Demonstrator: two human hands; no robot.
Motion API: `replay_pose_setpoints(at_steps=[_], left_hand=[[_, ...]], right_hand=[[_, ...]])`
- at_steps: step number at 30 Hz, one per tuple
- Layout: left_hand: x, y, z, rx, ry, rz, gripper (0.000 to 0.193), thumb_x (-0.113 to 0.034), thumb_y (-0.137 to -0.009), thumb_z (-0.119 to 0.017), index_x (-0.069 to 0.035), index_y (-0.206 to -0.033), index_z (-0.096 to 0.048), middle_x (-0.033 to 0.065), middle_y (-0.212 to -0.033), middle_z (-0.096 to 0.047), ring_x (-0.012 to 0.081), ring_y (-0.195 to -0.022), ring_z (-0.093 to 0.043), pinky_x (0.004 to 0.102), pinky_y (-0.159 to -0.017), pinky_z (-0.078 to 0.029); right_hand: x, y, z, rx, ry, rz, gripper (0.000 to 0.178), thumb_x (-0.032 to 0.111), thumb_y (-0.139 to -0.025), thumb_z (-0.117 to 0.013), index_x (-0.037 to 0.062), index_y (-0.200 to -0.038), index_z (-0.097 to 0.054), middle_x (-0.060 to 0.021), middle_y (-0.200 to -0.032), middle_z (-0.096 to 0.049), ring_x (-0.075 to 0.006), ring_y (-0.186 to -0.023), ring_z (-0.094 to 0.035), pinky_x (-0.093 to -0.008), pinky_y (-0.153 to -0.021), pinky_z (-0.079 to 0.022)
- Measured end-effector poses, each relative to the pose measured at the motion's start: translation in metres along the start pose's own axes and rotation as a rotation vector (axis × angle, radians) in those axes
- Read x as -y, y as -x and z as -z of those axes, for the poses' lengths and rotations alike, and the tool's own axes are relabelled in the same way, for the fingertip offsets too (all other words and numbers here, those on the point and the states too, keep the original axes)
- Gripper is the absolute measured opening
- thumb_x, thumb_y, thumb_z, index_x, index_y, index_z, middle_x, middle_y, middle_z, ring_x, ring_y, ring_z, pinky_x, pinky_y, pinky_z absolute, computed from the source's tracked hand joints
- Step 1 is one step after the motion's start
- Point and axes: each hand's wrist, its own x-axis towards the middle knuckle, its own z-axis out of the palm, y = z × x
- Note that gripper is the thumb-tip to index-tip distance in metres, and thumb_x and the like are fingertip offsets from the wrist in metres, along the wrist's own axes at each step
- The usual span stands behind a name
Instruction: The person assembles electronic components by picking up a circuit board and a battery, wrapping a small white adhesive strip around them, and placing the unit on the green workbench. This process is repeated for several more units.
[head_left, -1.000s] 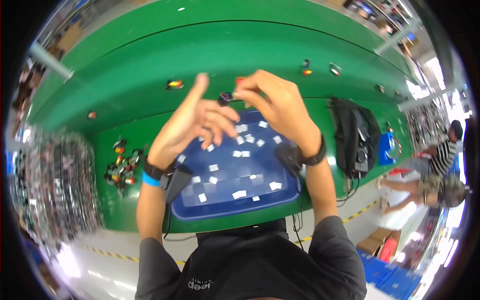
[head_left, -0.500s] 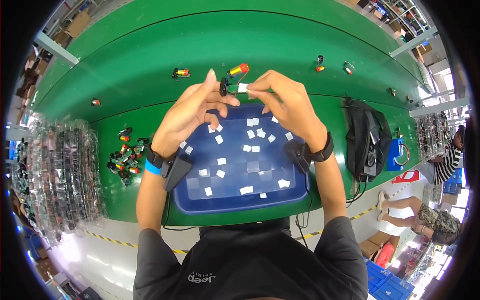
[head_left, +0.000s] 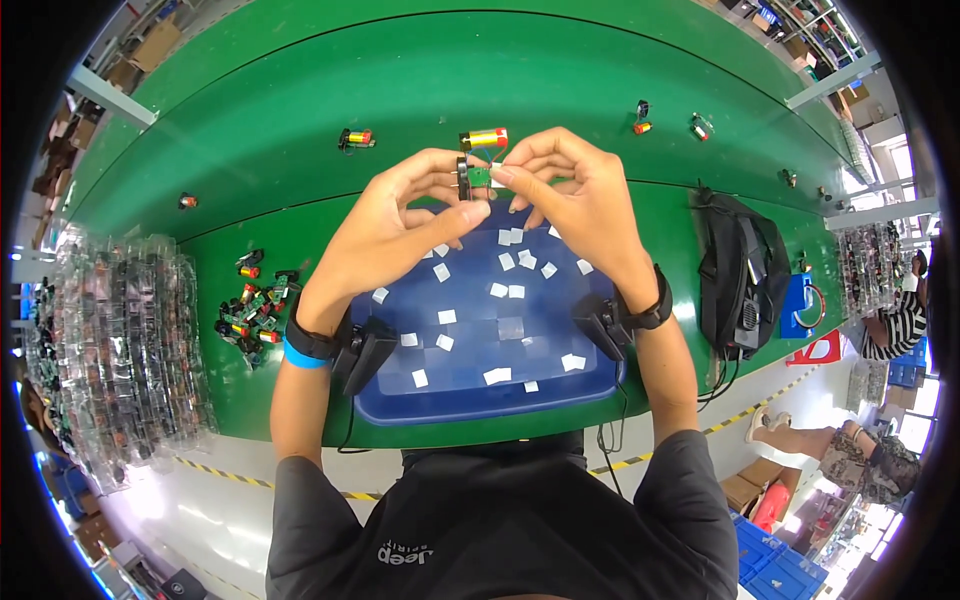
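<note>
A: How do the fingers sit in the head view?
B: The left hand [head_left: 388,222] has its thumb and fingers closed around the black round part [head_left: 463,178] on a green circuit board [head_left: 480,177]. The right hand [head_left: 588,205] pinches a small white square [head_left: 497,182] at the board's right end.
A: Where is the board?
B: Upper middle of the frame, just above the blue tray [head_left: 490,412], with a yellow-and-red battery [head_left: 484,139] wired to it.
A: And around it?
B: White squares lie scattered in the tray; a pile of similar parts [head_left: 255,312] sits left of centre, a black bag [head_left: 738,270] at right.
</note>
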Motion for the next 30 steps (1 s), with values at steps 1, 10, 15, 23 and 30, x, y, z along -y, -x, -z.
replay_pose_setpoints(at_steps=[1, 10, 15, 23, 30], left_hand=[[0.000, -0.001, 0.000, -0.028, 0.034, 0.037, 0.028, -0.015, -0.096, -0.063, 0.000, -0.119, -0.060, 0.0096, -0.101, -0.068, 0.0120, -0.082, -0.063, 0.0250, -0.061, -0.055], [0.004, -0.003, -0.004, -0.124, -0.031, 0.037, 0.028, -0.018, -0.094, -0.067, 0.000, -0.114, -0.063, 0.0070, -0.094, -0.065, 0.0117, -0.085, -0.063, 0.0257, -0.062, -0.055], [0.005, -0.001, -0.006, -0.158, -0.105, -0.007, 0.026, -0.019, -0.093, -0.068, -0.001, -0.112, -0.064, 0.0062, -0.093, -0.065, 0.0107, -0.084, -0.063, 0.0250, -0.061, -0.055], [0.000, 0.001, -0.010, -0.145, -0.174, -0.013, 0.025, -0.017, -0.093, -0.069, -0.001, -0.111, -0.064, 0.0044, -0.091, -0.064, 0.0090, -0.081, -0.062, 0.0237, -0.060, -0.054], [-0.003, 0.001, -0.009, -0.194, -0.229, 0.009, 0.023, -0.016, -0.092, -0.068, -0.002, -0.110, -0.064, 0.0037, -0.090, -0.064, 0.0079, -0.077, -0.060, 0.0229, -0.058, -0.053]], right_hand=[[0.000, 0.000, 0.001, 0.030, 0.048, -0.002, 0.020, 0.007, -0.089, -0.071, -0.0037, -0.104, -0.063, -0.0067, -0.085, -0.069, -0.0087, -0.069, -0.066, -0.0219, -0.053, -0.055], [-0.008, -0.001, 0.001, -0.006, 0.148, 0.028, 0.018, 0.007, -0.089, -0.071, -0.0022, -0.103, -0.064, -0.0054, -0.082, -0.070, -0.0064, -0.064, -0.064, -0.0202, -0.053, -0.053], [-0.004, -0.001, 0.000, -0.025, 0.118, 0.020, 0.018, 0.009, -0.089, -0.072, -0.0019, -0.102, -0.064, -0.0057, -0.083, -0.071, -0.0062, -0.062, -0.064, -0.0201, -0.053, -0.053], [0.000, 0.001, 0.004, 0.013, 0.132, -0.042, 0.017, 0.010, -0.090, -0.071, -0.0018, -0.099, -0.064, -0.0048, -0.081, -0.070, -0.0070, -0.060, -0.063, -0.0204, -0.052, -0.051], [0.004, 0.001, 0.020, 0.225, 0.323, 0.193, 0.016, 0.009, -0.088, -0.072, -0.0021, -0.097, -0.064, -0.0089, -0.104, -0.069, -0.0134, -0.085, -0.068, -0.0237, -0.062, -0.055]])
